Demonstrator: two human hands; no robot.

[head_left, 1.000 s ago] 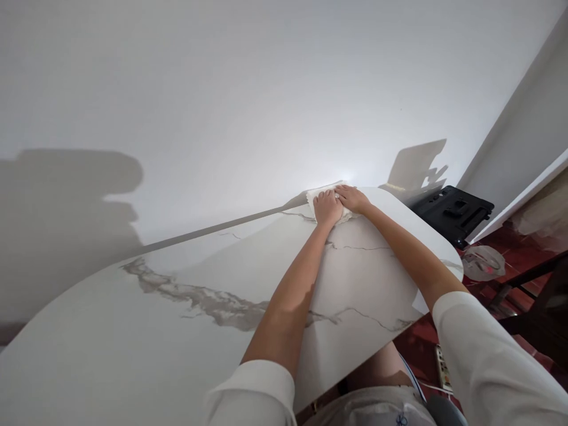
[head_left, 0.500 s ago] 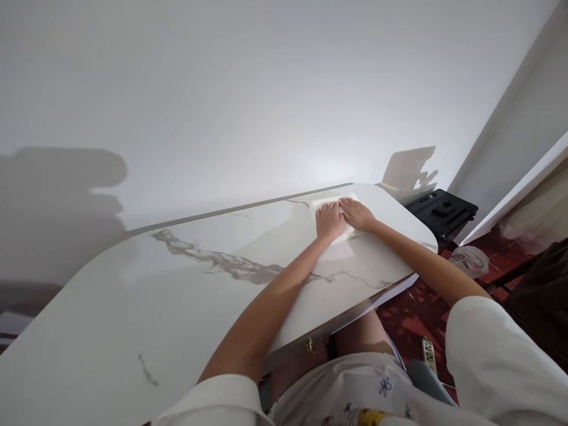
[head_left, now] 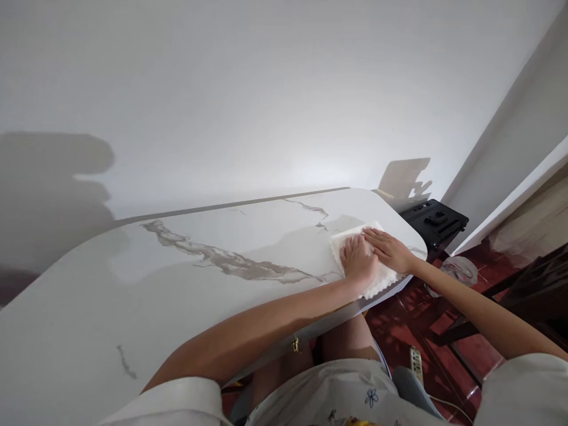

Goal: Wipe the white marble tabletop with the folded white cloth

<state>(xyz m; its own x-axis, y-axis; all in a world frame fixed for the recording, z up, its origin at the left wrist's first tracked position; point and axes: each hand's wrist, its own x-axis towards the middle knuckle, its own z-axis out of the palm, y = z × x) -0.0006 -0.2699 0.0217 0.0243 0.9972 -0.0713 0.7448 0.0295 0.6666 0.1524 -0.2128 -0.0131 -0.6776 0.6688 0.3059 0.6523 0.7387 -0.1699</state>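
A white cloth (head_left: 377,278) with a scalloped edge lies flat on the white marble-patterned table (head_left: 199,284), at its near right edge. My left hand (head_left: 357,261) presses down on the cloth with fingers stretched out. My right hand (head_left: 390,248) lies flat on the cloth beside it, fingers extended and touching the left hand. Both arms reach across from the lower part of the view.
A white wall (head_left: 266,89) rises right behind the table. A black case (head_left: 437,222) sits off the table's right end. A clear plastic bag (head_left: 457,269) and a power strip (head_left: 416,358) lie on the red floor; dark furniture legs stand at right.
Both hands have drawn the cloth from the table's far edge back to the near right edge. The view has shifted lower and leftward.
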